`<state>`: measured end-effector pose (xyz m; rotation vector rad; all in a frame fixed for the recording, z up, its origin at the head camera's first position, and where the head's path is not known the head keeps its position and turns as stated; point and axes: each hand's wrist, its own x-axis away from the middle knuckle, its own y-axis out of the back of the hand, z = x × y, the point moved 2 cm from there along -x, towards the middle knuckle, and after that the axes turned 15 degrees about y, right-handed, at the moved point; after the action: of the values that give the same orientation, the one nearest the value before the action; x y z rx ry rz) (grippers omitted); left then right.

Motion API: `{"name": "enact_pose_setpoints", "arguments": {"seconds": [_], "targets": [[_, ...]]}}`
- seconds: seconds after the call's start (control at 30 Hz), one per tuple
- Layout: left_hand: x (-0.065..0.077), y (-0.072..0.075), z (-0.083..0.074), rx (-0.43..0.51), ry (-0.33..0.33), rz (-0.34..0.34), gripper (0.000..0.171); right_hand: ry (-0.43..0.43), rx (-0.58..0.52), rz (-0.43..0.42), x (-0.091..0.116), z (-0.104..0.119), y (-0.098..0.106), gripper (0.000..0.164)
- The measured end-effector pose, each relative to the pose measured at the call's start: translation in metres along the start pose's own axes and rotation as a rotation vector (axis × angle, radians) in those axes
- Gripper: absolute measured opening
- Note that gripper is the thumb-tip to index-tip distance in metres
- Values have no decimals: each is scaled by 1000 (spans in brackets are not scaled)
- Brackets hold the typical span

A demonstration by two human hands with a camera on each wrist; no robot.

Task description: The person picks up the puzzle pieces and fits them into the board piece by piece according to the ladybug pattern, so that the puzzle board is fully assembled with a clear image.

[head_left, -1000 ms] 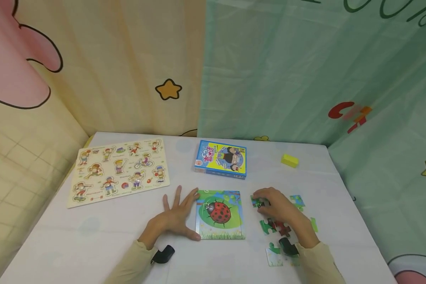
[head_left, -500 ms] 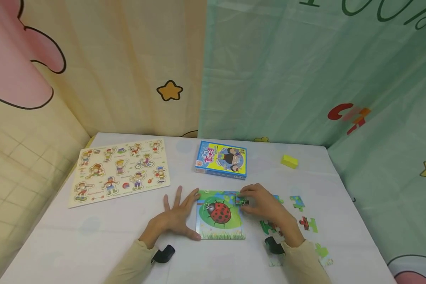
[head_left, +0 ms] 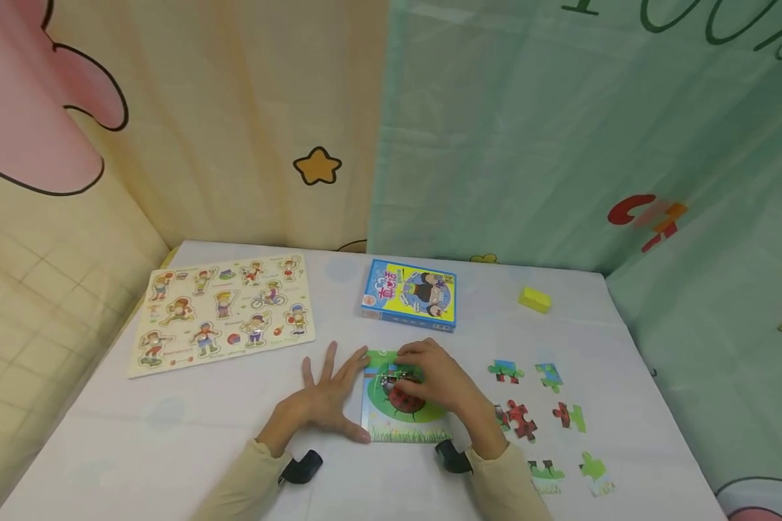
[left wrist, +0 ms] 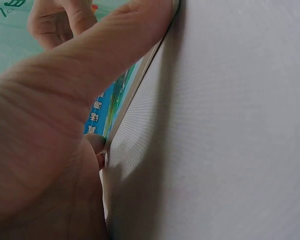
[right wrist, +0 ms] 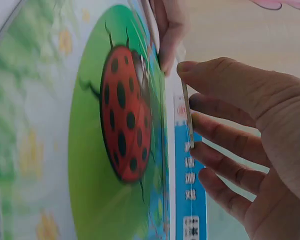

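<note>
Lane between blue box [head_left: 409, 295] and yellow block [head_left: 535, 299]; right hand [head_left: 434, 373] obstructs ladybird board [head_left: 397, 425].

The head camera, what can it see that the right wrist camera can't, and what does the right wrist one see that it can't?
Only the head view shows the yellow block, picture board and loose pieces. Only the right wrist view clearly shows the thin edge of the piece pinched by the right hand. Both show that hand, the left hand, ladybug board and blue box.
</note>
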<state>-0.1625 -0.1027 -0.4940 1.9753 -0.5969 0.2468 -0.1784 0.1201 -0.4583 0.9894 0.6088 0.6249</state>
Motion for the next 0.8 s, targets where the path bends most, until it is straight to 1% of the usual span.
{"name": "enact_pose_setpoints", "arguments": {"seconds": [0.13, 0.27, 0.47, 0.67, 0.8], "targets": [[-1, 1, 0, -16, -1, -8, 129, 8, 34, 4, -9, 5, -9, 35], [-1, 1, -1, -20, -1, -8, 128, 6, 59, 2, -13, 9, -18, 36], [-1, 0, -3, -19, -7, 0, 126, -42, 114, -10, -13, 12, -31, 35], [1, 2, -2, -16, 5, -2, 125, -45, 155, -12, -17, 15, -35, 35], [2, 3, -1, -16, 5, 0, 125, -57, 175, -14, -16, 16, -37, 34]]}}
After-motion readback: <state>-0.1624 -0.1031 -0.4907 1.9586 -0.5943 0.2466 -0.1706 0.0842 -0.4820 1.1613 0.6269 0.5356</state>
